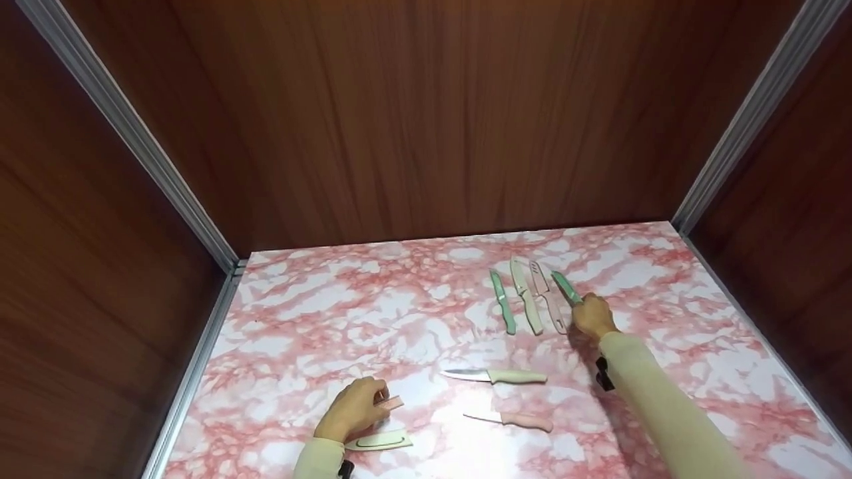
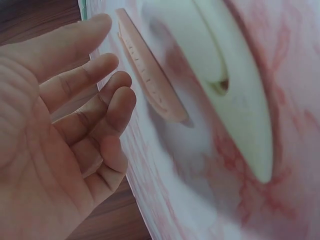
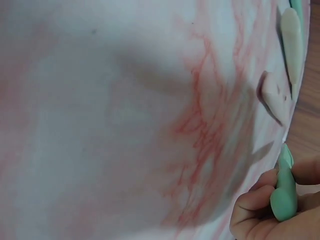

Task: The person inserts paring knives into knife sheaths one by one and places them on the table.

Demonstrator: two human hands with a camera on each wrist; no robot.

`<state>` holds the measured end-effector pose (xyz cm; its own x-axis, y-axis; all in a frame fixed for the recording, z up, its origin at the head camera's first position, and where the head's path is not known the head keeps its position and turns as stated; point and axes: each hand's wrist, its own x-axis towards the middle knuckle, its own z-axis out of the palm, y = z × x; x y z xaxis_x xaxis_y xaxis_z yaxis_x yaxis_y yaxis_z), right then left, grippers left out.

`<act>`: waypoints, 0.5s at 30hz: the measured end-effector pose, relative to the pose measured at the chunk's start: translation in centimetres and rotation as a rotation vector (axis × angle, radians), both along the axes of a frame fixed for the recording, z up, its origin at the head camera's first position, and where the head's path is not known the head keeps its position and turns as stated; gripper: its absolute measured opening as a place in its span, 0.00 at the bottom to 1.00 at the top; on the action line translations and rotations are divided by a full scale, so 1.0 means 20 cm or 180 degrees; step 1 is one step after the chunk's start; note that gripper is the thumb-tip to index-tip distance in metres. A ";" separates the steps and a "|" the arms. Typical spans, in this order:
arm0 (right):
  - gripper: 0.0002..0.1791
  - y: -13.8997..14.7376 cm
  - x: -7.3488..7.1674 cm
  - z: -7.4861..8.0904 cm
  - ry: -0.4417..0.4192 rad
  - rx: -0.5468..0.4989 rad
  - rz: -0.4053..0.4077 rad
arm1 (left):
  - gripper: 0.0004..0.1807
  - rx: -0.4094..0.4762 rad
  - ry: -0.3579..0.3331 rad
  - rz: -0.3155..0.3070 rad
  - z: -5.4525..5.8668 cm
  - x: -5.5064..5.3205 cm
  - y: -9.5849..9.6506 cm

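Note:
My right hand grips a green knife by its handle, at the right end of a row of knives. The handle's rounded end shows between thumb and fingers in the right wrist view. My left hand hovers with loosely bent fingers beside a small pink knife sheath; the left wrist view shows a gap between them. Nearer the wrist lies a cream sheath. Left of the held knife lie a pink knife, a cream knife and another green knife.
Between the hands lie two unsheathed knives, one with a cream handle and one with a pink handle. The marbled tabletop is bounded by a brown wood-grain back panel and side panels with metal rails.

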<state>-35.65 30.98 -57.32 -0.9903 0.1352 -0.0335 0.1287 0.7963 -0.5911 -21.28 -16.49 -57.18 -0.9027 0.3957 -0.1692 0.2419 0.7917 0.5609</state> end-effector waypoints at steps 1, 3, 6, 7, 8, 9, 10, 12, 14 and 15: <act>0.16 0.00 0.00 0.00 -0.0017 0.0005 0.0009 | 0.10 0.0000 0.0004 0.0001 0.00 0.00 0.00; 0.15 0.00 -0.01 -0.02 -0.0065 0.0028 0.0012 | 0.09 -0.0002 -0.0001 0.0015 -0.01 0.00 0.00; 0.14 0.00 -0.02 -0.02 -0.0153 0.0079 0.0043 | 0.08 -0.0020 0.0063 0.0032 -0.02 0.00 0.00; 0.14 0.00 -0.03 -0.02 -0.0170 0.0102 0.0056 | 0.08 -0.0028 0.0108 0.0035 -0.02 0.00 0.01; 0.14 0.00 -0.03 -0.02 -0.0178 0.0121 0.0069 | 0.08 -0.0035 0.0151 0.0037 -0.02 0.00 0.01; 0.15 0.00 -0.03 -0.02 -0.0178 0.0143 0.0095 | 0.08 -0.0046 0.0203 0.0038 -0.02 0.00 0.01; 0.16 0.00 -0.03 -0.02 -0.0165 0.0156 0.0120 | 0.08 -0.0061 0.0259 0.0035 -0.03 0.00 0.01; 0.16 0.01 -0.03 -0.01 -0.0082 0.0173 0.0158 | 0.08 -0.0095 0.0382 0.0034 -0.03 0.00 0.02; 0.16 0.01 -0.04 -0.01 -0.0014 0.0185 0.0185 | 0.08 -0.0113 0.0419 0.0039 -0.04 -0.01 0.02; 0.15 0.02 -0.04 -0.02 0.0015 0.0195 0.0199 | 0.07 -0.0115 0.0420 0.0039 -0.04 -0.01 0.02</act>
<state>-36.52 31.29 -57.66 -0.9970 0.0747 -0.0223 0.0749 0.8374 -0.5414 -21.45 -16.06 -58.08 -0.9228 0.3802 -0.0625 0.3019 0.8143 0.4958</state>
